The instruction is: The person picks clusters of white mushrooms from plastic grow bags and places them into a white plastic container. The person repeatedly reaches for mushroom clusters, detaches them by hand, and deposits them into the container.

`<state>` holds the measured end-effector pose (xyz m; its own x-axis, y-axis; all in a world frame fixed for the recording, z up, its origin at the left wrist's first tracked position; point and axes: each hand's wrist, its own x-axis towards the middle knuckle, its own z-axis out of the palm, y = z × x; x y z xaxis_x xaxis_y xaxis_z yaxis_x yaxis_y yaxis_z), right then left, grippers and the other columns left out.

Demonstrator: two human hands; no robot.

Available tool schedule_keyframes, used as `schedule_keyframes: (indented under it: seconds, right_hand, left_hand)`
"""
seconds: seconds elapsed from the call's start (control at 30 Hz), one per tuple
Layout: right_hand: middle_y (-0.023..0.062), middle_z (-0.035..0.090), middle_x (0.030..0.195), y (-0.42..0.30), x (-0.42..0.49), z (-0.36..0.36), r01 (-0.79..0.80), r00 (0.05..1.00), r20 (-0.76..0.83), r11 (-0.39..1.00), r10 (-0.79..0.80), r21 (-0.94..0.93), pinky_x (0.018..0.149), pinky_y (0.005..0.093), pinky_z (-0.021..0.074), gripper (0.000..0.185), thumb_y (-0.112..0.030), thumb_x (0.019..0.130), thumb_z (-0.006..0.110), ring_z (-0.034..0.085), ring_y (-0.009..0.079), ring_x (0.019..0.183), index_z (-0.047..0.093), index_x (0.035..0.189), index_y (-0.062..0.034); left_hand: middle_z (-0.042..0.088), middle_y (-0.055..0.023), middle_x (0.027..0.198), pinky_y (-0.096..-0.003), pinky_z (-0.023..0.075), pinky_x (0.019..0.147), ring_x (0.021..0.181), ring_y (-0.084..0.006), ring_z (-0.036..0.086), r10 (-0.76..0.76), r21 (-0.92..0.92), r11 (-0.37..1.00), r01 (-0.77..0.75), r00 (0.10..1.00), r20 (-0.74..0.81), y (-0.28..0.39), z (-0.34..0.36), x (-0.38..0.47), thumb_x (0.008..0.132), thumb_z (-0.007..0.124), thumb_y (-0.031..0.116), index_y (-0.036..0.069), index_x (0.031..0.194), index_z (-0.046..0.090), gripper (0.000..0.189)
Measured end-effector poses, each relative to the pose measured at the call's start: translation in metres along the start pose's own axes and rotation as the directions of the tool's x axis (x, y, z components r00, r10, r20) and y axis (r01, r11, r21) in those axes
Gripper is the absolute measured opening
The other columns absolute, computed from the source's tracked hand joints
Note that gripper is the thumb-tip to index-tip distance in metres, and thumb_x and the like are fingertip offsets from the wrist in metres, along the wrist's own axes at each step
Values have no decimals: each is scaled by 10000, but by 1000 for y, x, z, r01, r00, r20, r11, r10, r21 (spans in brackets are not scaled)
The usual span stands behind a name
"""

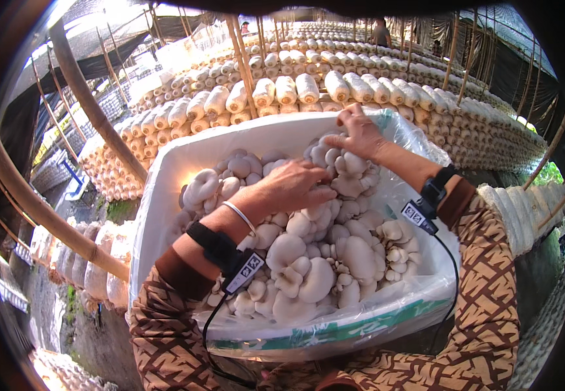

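Note:
A white foam box [180, 151] lined with clear plastic film holds many clusters of pale oyster mushrooms [316, 281]. My left hand [294, 185] lies over the middle of the pile, its fingers pointing right and touching mushrooms; whether it grips any is hidden. My right hand [360, 134] is at the box's far side, thumb against a greyish mushroom cluster [348, 168] and the other fingers bent near the far rim. Its hold on the cluster is unclear. A metal bangle [239, 217] and a strapped device are on my left wrist; another device [424, 200] is strapped to the right.
Stacked rows of white cultivation bags [307, 88] stand beyond the box. Bamboo poles [62, 234] cross the left side, and an upright pole [243, 63] rises behind the far rim. More bags [527, 210] lie at the right. A person [381, 34] is far back.

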<state>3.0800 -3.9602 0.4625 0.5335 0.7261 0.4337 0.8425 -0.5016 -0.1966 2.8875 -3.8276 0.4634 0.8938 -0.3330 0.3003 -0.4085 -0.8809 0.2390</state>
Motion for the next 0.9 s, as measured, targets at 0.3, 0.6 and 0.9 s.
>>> schedule_keyframes:
  seconds: [0.3, 0.6, 0.9]
  right_hand:
    - [50, 569, 1181, 33, -29, -13, -658, 688, 718, 512, 109, 553, 886, 292, 472, 667, -557, 862, 552, 558, 153, 1060, 432, 1326, -93]
    - [7, 640, 997, 8, -10, 22, -787, 594, 802, 248, 64, 564, 738, 262, 540, 481, -535, 909, 480, 616, 101, 865, 543, 1178, -141]
    - [29, 583, 1179, 3, -7, 45, -725, 583, 799, 347, -151, 595, 889, 389, 508, 440, -381, 927, 499, 569, 179, 1066, 490, 1280, -119]
  left_hand:
    - [589, -176, 1115, -431, 433, 914, 1035, -349, 561, -189, 256, 946, 200, 980, -65, 73, -117, -156, 696, 722, 155, 24, 1159, 552, 510]
    - [593, -299, 1025, -421, 458, 869, 973, -418, 597, -868, -153, 478, 865, 438, -235, 50, -74, -296, 667, 625, 130, -62, 1334, 330, 754]
    - [613, -143, 1033, -333, 475, 820, 951, -220, 593, -865, -212, 499, 840, 471, -171, 36, -74, -312, 752, 568, 41, 11, 1287, 456, 548]
